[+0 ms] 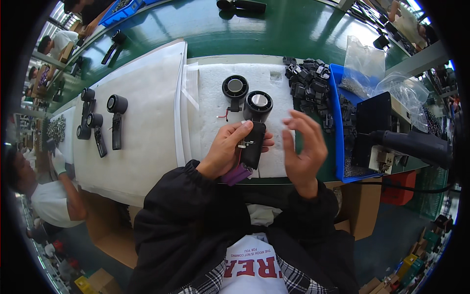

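Fan in the left hand, above white foam sheet.
The left hand is closed around its black handle, and a purple cylinder shows at the lower end; the right hand, beside it, is open and empty.

I log remotely: black handle, purple cells; white foam sheet; green table, blue bin by its near edge; black sleeves, black-and-white plaid lining.

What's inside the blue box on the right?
The blue box shows black parts along its left, grey bits at the near end. A black panel hides much of the rest.
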`<state>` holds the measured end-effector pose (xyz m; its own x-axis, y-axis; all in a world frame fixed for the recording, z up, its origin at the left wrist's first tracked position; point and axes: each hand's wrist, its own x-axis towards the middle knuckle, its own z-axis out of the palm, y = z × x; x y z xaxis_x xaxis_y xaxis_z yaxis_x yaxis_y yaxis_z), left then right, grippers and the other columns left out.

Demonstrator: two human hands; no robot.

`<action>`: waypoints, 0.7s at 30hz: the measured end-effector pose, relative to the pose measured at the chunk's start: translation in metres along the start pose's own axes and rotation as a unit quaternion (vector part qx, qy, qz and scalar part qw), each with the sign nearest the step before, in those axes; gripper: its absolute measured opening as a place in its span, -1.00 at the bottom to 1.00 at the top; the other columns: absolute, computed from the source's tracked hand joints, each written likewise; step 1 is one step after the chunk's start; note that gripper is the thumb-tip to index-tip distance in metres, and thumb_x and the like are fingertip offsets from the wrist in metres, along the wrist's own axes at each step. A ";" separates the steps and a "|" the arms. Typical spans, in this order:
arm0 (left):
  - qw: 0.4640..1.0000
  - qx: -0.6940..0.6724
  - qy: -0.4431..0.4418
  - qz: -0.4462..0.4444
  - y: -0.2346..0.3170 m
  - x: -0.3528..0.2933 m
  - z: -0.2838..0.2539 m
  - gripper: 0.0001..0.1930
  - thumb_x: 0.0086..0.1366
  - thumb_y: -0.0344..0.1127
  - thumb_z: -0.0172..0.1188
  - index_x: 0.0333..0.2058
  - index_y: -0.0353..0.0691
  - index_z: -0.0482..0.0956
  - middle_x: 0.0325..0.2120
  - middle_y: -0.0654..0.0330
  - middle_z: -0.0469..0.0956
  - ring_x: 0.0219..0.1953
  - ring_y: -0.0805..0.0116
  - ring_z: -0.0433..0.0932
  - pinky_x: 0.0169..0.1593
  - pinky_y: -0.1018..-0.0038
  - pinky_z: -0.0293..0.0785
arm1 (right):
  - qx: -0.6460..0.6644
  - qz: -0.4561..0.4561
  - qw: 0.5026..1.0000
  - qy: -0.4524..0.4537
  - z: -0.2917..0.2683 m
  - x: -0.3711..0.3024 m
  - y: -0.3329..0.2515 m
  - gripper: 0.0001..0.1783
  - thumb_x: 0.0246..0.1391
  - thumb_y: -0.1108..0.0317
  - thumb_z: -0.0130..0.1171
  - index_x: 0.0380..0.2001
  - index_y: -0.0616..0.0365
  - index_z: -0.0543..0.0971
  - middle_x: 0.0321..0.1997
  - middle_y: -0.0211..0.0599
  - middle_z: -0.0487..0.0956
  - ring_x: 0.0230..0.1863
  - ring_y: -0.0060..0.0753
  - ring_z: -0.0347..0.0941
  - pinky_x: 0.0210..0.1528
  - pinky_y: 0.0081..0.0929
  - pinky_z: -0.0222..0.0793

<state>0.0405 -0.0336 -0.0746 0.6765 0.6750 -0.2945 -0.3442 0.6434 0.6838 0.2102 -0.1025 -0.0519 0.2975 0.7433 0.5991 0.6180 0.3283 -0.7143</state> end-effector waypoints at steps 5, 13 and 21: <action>1.000 -0.011 -0.006 -0.009 -0.001 -0.001 0.000 -0.56 0.46 -0.15 -0.08 -0.07 -0.54 0.43 -0.16 -0.19 0.55 -0.10 -0.01 0.61 0.02 0.18 0.58 | -0.242 -0.064 0.871 0.422 -0.088 0.018 -0.013 -0.40 0.18 0.39 0.18 0.19 0.39 0.20 0.10 0.00 0.38 0.15 -0.18 0.33 0.21 -0.34 0.24; 0.999 0.031 0.004 -0.019 0.003 -0.001 0.001 -0.52 0.45 -0.11 -0.08 -0.05 -0.56 0.40 -0.17 -0.21 0.55 -0.11 0.01 0.61 0.00 0.19 0.58 | 0.052 0.092 0.956 0.273 -0.130 0.039 0.004 -0.46 0.30 0.31 0.03 0.20 0.40 0.18 0.03 0.02 0.47 0.09 -0.19 0.42 0.24 -0.25 0.26; 0.999 0.042 -0.009 -0.025 -0.001 0.003 0.010 -0.52 0.44 -0.10 -0.07 -0.06 -0.54 0.42 -0.18 -0.19 0.56 -0.12 0.03 0.62 -0.01 0.20 0.58 | 0.336 0.045 0.935 0.108 -0.163 0.039 0.000 0.10 -0.10 -0.57 -0.07 0.21 0.18 0.18 -0.11 -0.08 0.41 -0.09 -0.21 0.39 0.17 -0.10 0.21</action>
<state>0.0496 -0.0357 -0.0693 0.7029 0.6357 -0.3191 -0.2540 0.6433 0.7222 0.3406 -0.1689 0.0306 0.5113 0.6741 0.5331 0.0086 0.6162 -0.7875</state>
